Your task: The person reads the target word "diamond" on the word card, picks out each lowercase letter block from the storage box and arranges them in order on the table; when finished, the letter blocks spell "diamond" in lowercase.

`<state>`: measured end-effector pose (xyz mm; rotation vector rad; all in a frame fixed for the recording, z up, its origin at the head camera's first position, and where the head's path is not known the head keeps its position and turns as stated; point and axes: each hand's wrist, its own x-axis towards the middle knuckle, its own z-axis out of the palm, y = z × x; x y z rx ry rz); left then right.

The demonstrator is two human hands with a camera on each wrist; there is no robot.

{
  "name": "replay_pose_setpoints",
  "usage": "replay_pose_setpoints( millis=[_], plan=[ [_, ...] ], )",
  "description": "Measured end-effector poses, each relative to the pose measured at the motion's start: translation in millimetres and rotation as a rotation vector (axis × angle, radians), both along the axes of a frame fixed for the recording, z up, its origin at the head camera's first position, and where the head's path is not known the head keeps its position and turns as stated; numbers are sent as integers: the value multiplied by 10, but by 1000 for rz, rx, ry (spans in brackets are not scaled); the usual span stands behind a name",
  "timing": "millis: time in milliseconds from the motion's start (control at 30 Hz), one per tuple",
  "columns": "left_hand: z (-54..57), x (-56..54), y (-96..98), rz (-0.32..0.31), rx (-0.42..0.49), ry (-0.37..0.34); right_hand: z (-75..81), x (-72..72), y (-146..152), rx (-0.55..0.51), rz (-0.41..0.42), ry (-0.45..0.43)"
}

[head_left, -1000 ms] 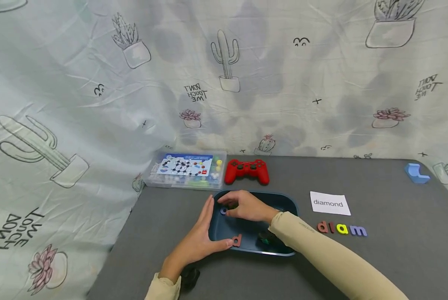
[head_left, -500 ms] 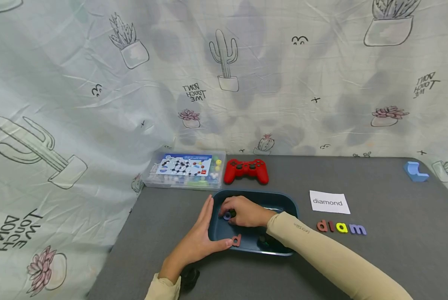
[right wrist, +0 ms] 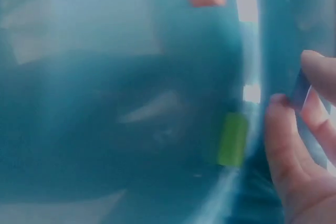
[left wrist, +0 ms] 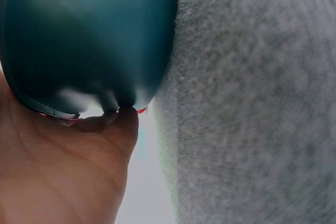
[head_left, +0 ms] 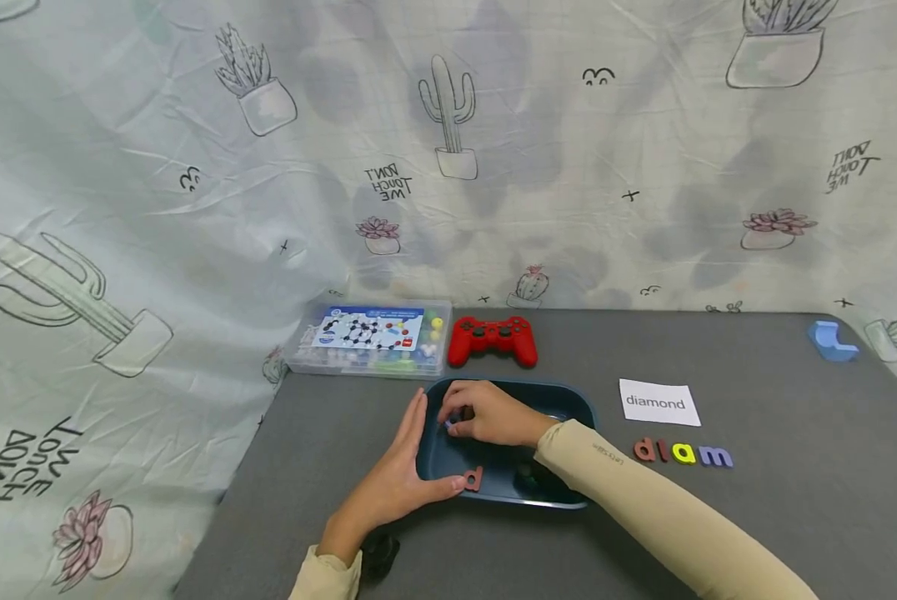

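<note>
A dark teal tray (head_left: 448,460) lies on the grey table in the head view. My left hand (head_left: 398,473) steadies it, with straight fingers along its left side and the thumb at the front rim. Close to that thumb, a red letter d (head_left: 474,478) leans in the tray. Inside the tray's back left, my right hand (head_left: 497,412) pinches a purple letter o (right wrist: 300,90) between thumb and fingers. A green letter piece (right wrist: 232,140) shows in the right wrist view near the tray wall. To the right lie the letters d, i, a and m (head_left: 715,457).
A white card reading "diamond" (head_left: 658,403) lies above the letter row. Behind the tray are a red game controller (head_left: 493,340) and a clear plastic box (head_left: 369,342). A blue plastic piece (head_left: 833,342) sits at the far right, before a printed cloth.
My right hand has taken hold of the purple letter o, which lay in the tray's back left, and lifted slightly. The left hand has stayed on the tray.
</note>
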<state>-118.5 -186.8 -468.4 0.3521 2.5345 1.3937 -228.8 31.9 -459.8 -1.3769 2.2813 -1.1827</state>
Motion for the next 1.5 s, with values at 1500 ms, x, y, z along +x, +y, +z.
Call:
replay_pose_setpoints(
  millis=[1500],
  plan=[
    [23,7,70,59,-74,-26,579,544,1084,-245,-349,-91]
  ],
)
